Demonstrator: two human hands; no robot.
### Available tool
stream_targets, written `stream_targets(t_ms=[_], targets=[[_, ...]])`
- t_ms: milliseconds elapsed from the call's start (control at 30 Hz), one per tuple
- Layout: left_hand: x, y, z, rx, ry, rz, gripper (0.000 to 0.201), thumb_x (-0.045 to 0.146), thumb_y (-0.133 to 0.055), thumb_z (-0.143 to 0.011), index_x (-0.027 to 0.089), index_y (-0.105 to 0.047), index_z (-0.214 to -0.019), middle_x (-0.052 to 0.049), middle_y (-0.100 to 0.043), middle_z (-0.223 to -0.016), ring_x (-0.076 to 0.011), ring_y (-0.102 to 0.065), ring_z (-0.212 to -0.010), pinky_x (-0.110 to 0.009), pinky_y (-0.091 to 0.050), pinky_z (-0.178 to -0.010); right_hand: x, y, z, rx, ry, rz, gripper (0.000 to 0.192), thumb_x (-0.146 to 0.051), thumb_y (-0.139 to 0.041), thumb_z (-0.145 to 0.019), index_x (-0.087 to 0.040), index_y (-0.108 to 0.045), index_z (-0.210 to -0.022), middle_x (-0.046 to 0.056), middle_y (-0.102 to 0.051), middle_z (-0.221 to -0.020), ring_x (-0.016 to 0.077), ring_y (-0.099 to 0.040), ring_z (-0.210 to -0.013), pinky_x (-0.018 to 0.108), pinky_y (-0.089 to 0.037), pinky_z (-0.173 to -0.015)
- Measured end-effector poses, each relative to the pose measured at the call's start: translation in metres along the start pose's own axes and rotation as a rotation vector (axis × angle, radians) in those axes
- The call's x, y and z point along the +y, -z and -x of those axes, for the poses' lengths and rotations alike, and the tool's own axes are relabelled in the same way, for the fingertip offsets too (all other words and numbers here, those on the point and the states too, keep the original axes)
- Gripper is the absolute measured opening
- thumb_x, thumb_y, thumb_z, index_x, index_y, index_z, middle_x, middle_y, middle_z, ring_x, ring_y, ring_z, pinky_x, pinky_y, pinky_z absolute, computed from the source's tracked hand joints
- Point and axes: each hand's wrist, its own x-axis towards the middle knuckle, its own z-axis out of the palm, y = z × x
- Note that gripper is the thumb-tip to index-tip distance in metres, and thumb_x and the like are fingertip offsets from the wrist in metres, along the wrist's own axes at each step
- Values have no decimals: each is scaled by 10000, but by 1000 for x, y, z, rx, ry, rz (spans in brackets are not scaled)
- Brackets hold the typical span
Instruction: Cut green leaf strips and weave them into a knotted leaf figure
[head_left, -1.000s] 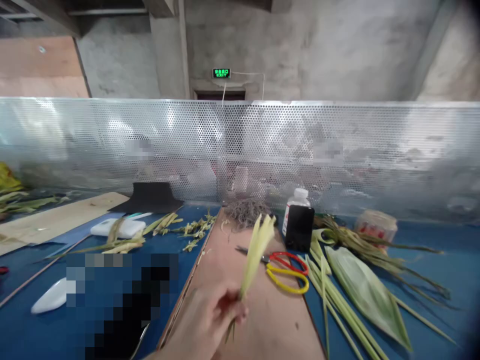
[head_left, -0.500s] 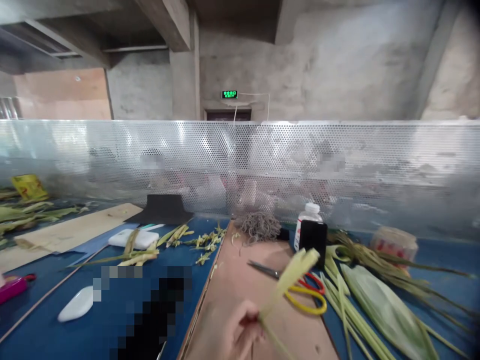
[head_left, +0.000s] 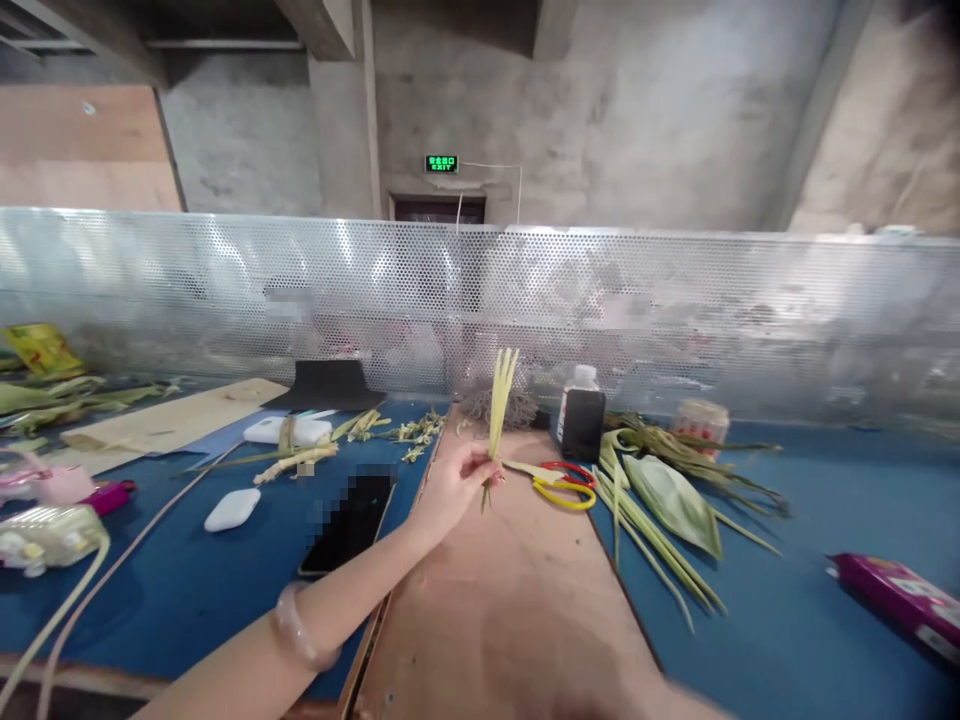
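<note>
My left hand (head_left: 461, 482) is closed around a small bunch of pale yellow-green leaf strips (head_left: 500, 400). The strips stand upright, fanning slightly at the top, and their thin ends poke out below my fingers. Just right of that hand lie scissors (head_left: 562, 503) with red and yellow handles, on the brown board (head_left: 495, 620). At the bottom edge, right of centre, only a blurred bit of my right hand or forearm (head_left: 679, 698) shows; its fingers cannot be made out.
Green leaves (head_left: 671, 505) lie right of the board, near a white bottle (head_left: 581, 380) and a dark phone-like slab (head_left: 583, 425). Grey rubber-band-like loops (head_left: 517, 410) sit behind. Left are a phone (head_left: 352, 525), a white case (head_left: 232, 510) and leaf scraps (head_left: 296, 462). A perforated metal screen (head_left: 375, 290) closes the back.
The view has pulled back and shifted, showing more of the table and my left forearm. The strips, tilted right before, now stand upright, and the holding hand sits higher in the picture.
</note>
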Motion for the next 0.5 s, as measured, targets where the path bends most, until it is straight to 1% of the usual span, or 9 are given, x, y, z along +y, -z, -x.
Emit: stream_targets(t_ms=[33, 67, 133, 200, 233, 300, 367, 433, 500], targets=[[-1, -2, -1, -11, 5, -4, 188, 289, -624, -786, 144, -618, -906, -34, -675, -773, -139, -634, -672, -288, -526, -716, 1, 14, -14, 75, -5, -12, 263, -357, -519, -913, -209, -570, -1124, 74, -593, -1111, 178, -600, -895, 348, -539, -735], [-2, -5, -2, -22, 12, -7, 199, 284, -635, -779, 143, -624, -918, -38, -680, -779, -141, -638, -667, -289, -527, -709, 2, 27, -28, 149, -12, -21, 253, -385, -499, -911, -228, -582, -1091, 66, -618, -1014, 167, -605, -794, 311, -541, -645], [-3, -11, -3, -45, 29, -12, 238, 283, -654, -766, 140, -626, -954, -51, -688, -795, -149, -645, -664, -295, -528, -692, 5, 49, -57, 305, -24, -50, 299, -436, -499, -889, -203, -584, -1056, 43, -610, -818, 126, -549, -564, 255, -477, -470], [-1, -17, -2, -76, 34, -12, 290, 288, -668, -757, 140, -615, -1001, -61, -693, -813, -160, -653, -679, -305, -531, -692, 8, 64, -80, 458, 34, -254, 378, -435, -559, -842, -197, -542, -1135, -25, -558, -648, 87, -456, -420, 219, -411, -391], [0, -20, -1, -91, 29, -10, 314, 288, -670, -756, 145, -606, -1028, -59, -693, -813, -163, -656, -690, -309, -531, -699, 10, 69, -88, 489, 88, -316, 362, -433, -545, -847, -191, -552, -1116, -41, -535, -604, 84, -442, -404, 212, -400, -383], [4, -24, 0, -124, 14, -4, 376, 272, -672, -755, 161, -579, -1101, -44, -690, -794, -168, -658, -720, -316, -530, -719, 15, 74, -101, 526, 133, -335, 309, -454, -519, -851, -173, -608, -943, -44, -503, -550, 92, -455, -409, 214, -403, -386], [7, -24, 1, -164, -4, 14, 483, 237, -686, -739, 183, -531, -1193, -37, -687, -820, -178, -662, -784, -325, -530, -747, 19, 75, -109, 557, 168, -315, 311, -465, -504, -855, -174, -613, -874, -31, -518, -564, 100, -470, -416, 223, -417, -389], [6, -23, 0, -201, -16, 32, 573, 206, -703, -716, 205, -495, -1249, -47, -682, -898, -190, -662, -855, -339, -531, -776, 24, 74, -116, 587, 211, -280, 302, -461, -498, -863, -183, -609, -907, -22, -535, -596, 107, -485, -426, 224, -420, -382], [5, -19, 0, -215, -15, 38, 587, 207, -703, -716, 219, -487, -1262, -51, -673, -926, -197, -667, -871, -357, -533, -797, 26, 70, -119, 612, 261, -223, 293, -444, -475, -885, -193, -602, -962, -8, -557, -628, 122, -518, -459, 221, -414, -374]])
